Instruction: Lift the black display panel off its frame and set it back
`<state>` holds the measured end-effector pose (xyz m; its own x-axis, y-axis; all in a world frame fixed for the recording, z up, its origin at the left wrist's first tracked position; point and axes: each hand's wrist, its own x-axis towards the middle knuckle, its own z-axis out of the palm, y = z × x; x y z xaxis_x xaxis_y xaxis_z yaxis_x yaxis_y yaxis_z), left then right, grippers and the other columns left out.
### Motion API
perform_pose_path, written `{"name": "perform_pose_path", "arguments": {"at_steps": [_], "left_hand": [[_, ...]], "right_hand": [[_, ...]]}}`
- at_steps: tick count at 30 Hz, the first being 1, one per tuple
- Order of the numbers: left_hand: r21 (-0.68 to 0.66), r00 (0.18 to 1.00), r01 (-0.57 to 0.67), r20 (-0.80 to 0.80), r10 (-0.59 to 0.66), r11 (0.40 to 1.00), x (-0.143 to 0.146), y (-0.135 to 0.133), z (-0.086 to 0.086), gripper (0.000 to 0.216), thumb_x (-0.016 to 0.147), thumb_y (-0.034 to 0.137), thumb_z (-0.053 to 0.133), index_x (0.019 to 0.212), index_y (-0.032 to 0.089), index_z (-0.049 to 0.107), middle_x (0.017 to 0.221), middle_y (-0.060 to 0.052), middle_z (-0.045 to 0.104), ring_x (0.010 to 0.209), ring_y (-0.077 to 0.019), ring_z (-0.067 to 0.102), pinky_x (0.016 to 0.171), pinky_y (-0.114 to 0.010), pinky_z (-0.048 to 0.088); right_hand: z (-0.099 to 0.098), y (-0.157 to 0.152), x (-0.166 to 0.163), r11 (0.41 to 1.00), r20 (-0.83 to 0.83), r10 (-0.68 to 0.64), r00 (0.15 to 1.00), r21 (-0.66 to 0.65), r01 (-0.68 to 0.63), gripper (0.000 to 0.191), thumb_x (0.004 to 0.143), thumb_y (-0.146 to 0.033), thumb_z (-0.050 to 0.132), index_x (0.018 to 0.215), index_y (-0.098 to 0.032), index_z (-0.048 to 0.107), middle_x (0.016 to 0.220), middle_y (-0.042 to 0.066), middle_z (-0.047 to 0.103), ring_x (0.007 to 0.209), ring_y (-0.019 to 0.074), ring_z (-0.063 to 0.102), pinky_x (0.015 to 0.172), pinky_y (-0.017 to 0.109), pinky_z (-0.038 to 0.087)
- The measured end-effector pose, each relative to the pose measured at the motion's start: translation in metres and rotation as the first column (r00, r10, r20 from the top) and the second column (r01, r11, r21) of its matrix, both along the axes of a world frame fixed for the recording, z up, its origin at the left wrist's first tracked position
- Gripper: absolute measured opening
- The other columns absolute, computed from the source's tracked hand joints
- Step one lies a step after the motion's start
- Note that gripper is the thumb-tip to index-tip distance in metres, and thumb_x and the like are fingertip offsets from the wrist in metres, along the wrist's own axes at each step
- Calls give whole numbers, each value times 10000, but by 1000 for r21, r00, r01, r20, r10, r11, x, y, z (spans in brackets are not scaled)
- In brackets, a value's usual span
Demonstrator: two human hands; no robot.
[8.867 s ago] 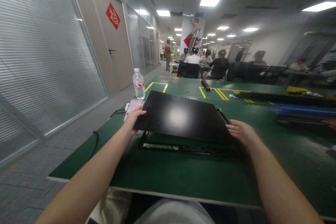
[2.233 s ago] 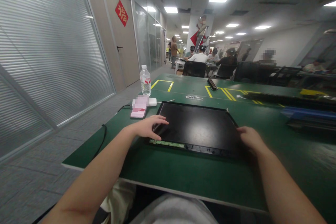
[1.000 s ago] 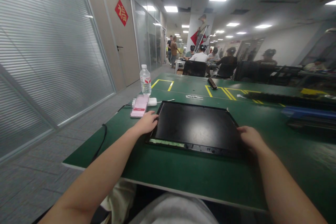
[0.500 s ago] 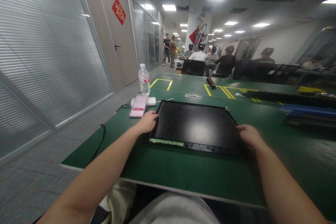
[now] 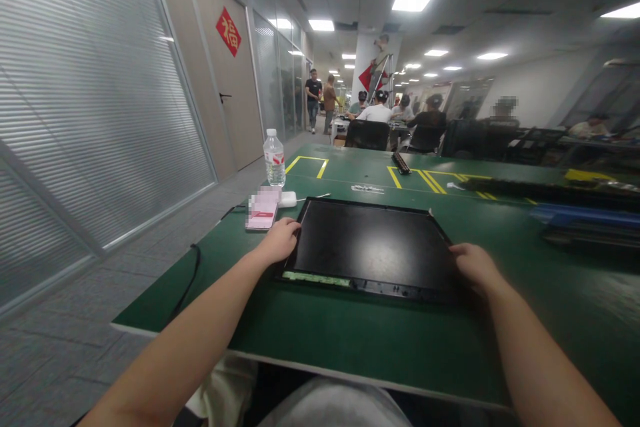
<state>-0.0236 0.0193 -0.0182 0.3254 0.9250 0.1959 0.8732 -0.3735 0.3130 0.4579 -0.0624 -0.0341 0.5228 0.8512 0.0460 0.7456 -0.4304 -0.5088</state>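
A flat black display panel in a dark frame lies before me on the green table. Along its near edge, on the left, runs a green circuit strip. My left hand grips the panel's left edge, thumb on top. On the opposite side, my right hand is closed on the right edge; its lower fingers are hidden. Just beyond my left hand lie a pink-screened phone and a small white case.
A water bottle stands behind the phone. A black cable hangs over the left table edge. A dark slotted bar and long black and blue parts lie farther off. Several people sit beyond; one stands on a ladder.
The view has tilted slightly upward, so the table sits a little lower. Both hands keep their hold on the panel. A distant person in black has shifted in the aisle.
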Motion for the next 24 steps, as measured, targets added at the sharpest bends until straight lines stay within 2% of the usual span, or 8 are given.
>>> {"name": "perform_pose_path", "arguments": {"at_steps": [7, 12, 17, 20, 24], "left_hand": [[-9, 1000, -15, -19, 14, 1000, 0, -1, 0, 492, 841, 93, 417, 1270, 67, 655, 1376, -206, 571, 1305, -298, 529, 1133, -390, 380], [13, 1000, -4, -16, 4, 1000, -1, 2, -4, 500, 818, 72, 424, 1255, 116, 664, 1339, -164, 624, 1278, -273, 562, 1118, -390, 403], [26, 1000, -2, 3, 2, 1000, -1, 2, -5, 497, 815, 64, 424, 1239, 135, 673, 1364, -155, 625, 1297, -272, 559, 1129, -405, 397], [-3, 999, 11, 42, -10, 1000, -1, 0, -2, 489, 816, 66, 423, 1231, 122, 674, 1368, -166, 628, 1323, -279, 543, 1136, -413, 389], [-53, 985, 41, 170, -32, 998, -2, -3, 3, 510, 809, 67, 414, 1230, 193, 673, 1309, -106, 681, 1247, -255, 610, 1079, -403, 453]], "right_hand": [[-3, 2, 4, 998, -74, 51, 996, -18, -52, 403, 659, -18, 553, 968, -141, 780, 967, 136, 759, 880, 254, 717, 790, 316, 539], [-6, 4, 6, 998, -71, 65, 995, 12, -64, 340, 642, -47, 588, 882, -174, 793, 887, 113, 758, 890, 259, 717, 807, 316, 534], [-7, 4, 4, 997, -81, 67, 994, 36, -64, 340, 626, -68, 604, 878, -190, 796, 869, 108, 757, 914, 268, 714, 807, 317, 533], [-7, 3, 2, 997, -80, 66, 995, 41, -62, 364, 622, -61, 593, 896, -190, 795, 866, 107, 759, 899, 263, 716, 797, 313, 535], [-7, 4, 0, 998, -61, 42, 997, 43, -40, 371, 642, -25, 553, 905, -167, 774, 932, 107, 763, 901, 232, 717, 783, 272, 525]]}}
